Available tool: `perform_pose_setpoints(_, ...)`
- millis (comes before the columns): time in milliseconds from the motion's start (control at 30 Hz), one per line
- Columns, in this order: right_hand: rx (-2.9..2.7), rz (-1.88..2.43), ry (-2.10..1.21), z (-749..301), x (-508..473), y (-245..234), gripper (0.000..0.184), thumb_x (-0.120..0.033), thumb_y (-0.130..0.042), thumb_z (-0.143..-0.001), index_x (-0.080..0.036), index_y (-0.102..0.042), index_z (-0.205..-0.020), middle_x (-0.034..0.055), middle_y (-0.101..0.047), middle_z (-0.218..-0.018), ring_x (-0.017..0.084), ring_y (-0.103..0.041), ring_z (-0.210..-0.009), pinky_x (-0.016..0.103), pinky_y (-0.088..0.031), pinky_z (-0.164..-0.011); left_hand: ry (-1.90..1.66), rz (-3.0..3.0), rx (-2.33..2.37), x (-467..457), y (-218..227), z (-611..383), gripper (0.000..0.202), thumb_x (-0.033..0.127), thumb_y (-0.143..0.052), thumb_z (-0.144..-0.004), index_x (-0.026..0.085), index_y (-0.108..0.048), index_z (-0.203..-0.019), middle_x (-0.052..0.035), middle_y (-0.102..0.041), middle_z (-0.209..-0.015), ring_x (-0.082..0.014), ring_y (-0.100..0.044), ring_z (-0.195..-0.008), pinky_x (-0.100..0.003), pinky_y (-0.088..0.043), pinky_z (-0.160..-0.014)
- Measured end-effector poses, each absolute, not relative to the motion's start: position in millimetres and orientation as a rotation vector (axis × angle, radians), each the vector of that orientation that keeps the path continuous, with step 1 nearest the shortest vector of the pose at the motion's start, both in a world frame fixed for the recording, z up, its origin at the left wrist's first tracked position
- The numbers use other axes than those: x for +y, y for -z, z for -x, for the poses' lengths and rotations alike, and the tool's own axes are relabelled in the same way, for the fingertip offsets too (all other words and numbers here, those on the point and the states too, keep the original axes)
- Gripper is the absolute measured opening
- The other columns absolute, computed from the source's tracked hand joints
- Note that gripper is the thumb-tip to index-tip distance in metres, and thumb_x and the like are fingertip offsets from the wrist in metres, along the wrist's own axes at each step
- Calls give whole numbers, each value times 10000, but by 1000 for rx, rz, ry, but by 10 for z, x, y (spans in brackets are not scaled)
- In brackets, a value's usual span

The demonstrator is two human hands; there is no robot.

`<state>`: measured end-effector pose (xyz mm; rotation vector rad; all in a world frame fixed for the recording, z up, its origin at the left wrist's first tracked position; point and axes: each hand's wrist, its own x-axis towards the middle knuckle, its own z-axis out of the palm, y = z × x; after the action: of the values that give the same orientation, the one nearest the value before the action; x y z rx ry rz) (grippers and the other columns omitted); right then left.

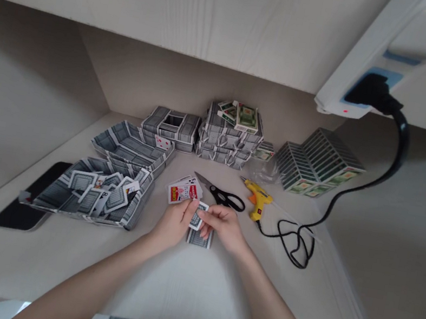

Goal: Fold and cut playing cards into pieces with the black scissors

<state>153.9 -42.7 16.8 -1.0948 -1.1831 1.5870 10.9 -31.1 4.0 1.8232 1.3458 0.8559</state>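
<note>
Between my two hands, above the desk, is a patterned-back playing card. My left hand pinches its left side with the thumb on top. On its right side, my right hand grips it with thumb and curled fingers. Just below lies a stack of playing cards, back side up, partly covered by my right fingers. Beyond my left hand, several loose cards with a red and yellow one lie face up. Black-handled scissors rest a little past my right hand.
A yellow glue gun lies to the right, its black cord coiled. At left, an open box made of cards holds loose cards, beside a black phone. Card-built boxes and stacked card packs stand behind. A power strip hangs above.
</note>
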Motion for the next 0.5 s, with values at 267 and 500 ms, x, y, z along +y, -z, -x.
perform_pose_setpoints(267,-1185,1092,-1601,-1559,-434,-183,343,-445,-661,-642,-133,-570,-530,-16,-563,-420,75,-485,-340,189,-409,-372,-897,-1727,1284,-326,-58,-114,396,425,-315,-851,173,-459,-581,25,-458,-464,-108,-438,-479,-217,-319,-472)
perform_pose_setpoints(500,-1156,1111,-1591,-1546,-435,-186,331,-420,-672,-639,-127,-578,-518,-16,-555,-409,70,-474,-333,185,-400,-363,-901,-1695,1298,-342,-62,-128,401,431,-310,-851,175,-458,-580,37,-444,-414,-105,-441,-435,-218,-331,-462)
